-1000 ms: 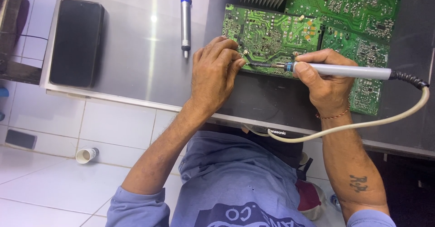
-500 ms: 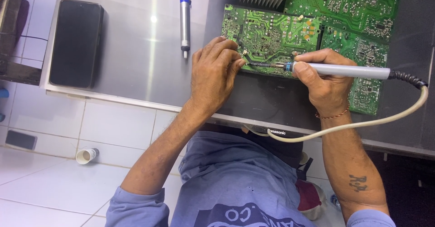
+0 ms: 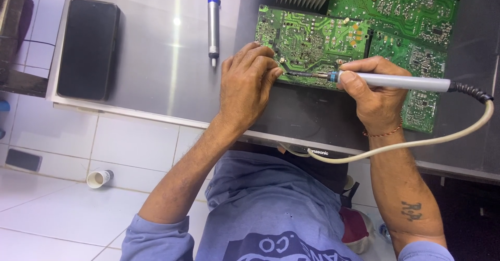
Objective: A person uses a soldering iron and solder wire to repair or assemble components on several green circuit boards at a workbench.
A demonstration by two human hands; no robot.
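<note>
Two hands unmoved since a moment earlier, right hand (image 3: 372,92) fingers wrapped around grey soldering iron (image 3: 390,81), tip on green circuit board (image 3: 317,45), left hand (image 3: 247,84) fingers curled, pressing board edge, blue pen (image 3: 213,16) on table (image 3: 156,47).

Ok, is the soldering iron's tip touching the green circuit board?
Cannot tell. In the head view the soldering iron tip lies over the circuit board, beside the left hand, too small to judge.

One head-worn camera looks steeply down — close over the table (image 3: 156,84) edge and tiled floor (image 3: 62,209).
</note>
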